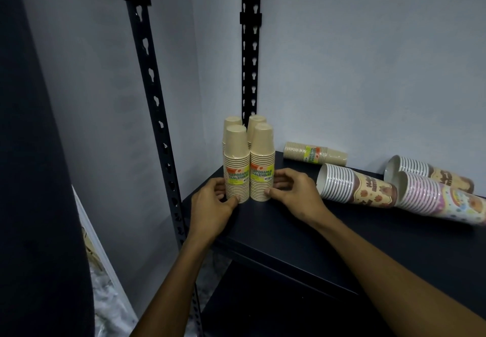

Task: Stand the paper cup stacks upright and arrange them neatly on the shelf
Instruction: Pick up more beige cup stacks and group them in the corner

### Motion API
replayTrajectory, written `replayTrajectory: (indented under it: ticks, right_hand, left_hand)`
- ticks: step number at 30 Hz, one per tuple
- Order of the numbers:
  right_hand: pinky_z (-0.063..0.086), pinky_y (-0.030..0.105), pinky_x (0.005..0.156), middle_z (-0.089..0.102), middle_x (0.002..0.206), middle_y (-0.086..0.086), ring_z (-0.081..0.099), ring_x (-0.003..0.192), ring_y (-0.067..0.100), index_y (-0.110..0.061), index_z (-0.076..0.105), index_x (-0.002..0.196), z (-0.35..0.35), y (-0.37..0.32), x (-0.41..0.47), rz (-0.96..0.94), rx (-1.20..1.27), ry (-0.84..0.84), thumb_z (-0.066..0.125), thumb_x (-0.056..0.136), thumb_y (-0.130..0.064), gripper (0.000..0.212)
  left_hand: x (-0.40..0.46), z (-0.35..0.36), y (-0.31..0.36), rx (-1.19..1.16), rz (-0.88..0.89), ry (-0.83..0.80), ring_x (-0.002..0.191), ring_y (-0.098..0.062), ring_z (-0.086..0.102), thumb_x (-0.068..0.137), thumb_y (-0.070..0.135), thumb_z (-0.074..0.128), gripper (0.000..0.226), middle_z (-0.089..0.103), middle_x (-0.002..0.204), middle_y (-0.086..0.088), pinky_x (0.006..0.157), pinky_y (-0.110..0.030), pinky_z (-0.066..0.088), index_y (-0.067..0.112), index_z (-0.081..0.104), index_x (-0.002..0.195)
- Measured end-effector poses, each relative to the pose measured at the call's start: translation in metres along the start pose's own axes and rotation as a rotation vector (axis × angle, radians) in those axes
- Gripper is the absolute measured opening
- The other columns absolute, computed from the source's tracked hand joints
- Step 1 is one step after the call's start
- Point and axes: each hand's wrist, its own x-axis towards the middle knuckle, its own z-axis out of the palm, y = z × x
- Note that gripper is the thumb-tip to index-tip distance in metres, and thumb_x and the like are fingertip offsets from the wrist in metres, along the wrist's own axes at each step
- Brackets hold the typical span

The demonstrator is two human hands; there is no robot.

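Several tan paper cup stacks stand upright, upside down, in the shelf's back left corner. The front left stack [236,163] and front right stack [261,161] carry yellow labels. My left hand [213,205] cups the base of the front left stack. My right hand [292,192] touches the base of the front right stack with its fingertips. Two more tan stacks [256,120] stand behind them. Another tan stack [314,153] lies on its side by the back wall. A brown patterned stack [355,186], a pink striped stack [439,202] and a third patterned stack [426,169] lie toppled at the right.
The dark shelf board [302,231] runs from the corner to the right edge of view. Black slotted uprights stand at the front left [152,94] and the back corner [249,47]. Grey walls close the left and back. A lower shelf shows below.
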Motion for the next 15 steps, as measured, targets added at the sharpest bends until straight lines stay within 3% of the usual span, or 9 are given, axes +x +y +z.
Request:
replayTrajectory:
  ticks: [6, 15]
  right_hand:
    - [0.056, 0.021, 0.083, 0.072, 0.101, -0.005, 0.068, 0.093, 0.004, -0.012, 0.066, 0.114, 0.0009, 0.0015, 0.0016, 0.024, 0.045, -0.006, 0.078, 0.077, -0.008, 0.039]
    - [0.055, 0.021, 0.084, 0.071, 0.101, -0.007, 0.068, 0.093, 0.004, -0.013, 0.065, 0.115, 0.0007, 0.0029, 0.0016, 0.021, 0.042, -0.018, 0.078, 0.078, -0.01, 0.039]
  left_hand:
    - [0.0001, 0.0001, 0.0, -0.006, 0.0, -0.006, 0.097, -0.005, 0.059, 0.078, 0.013, 0.076, 0.048, 0.067, 0.115, 0.0, 0.084, -0.015, 0.045, 0.01, 0.06, 0.123]
    - [0.0, 0.0004, -0.0017, 0.011, 0.02, -0.002, 0.095, -0.004, 0.058, 0.079, 0.013, 0.074, 0.047, 0.067, 0.115, 0.0, 0.083, -0.015, 0.044, 0.01, 0.06, 0.125]
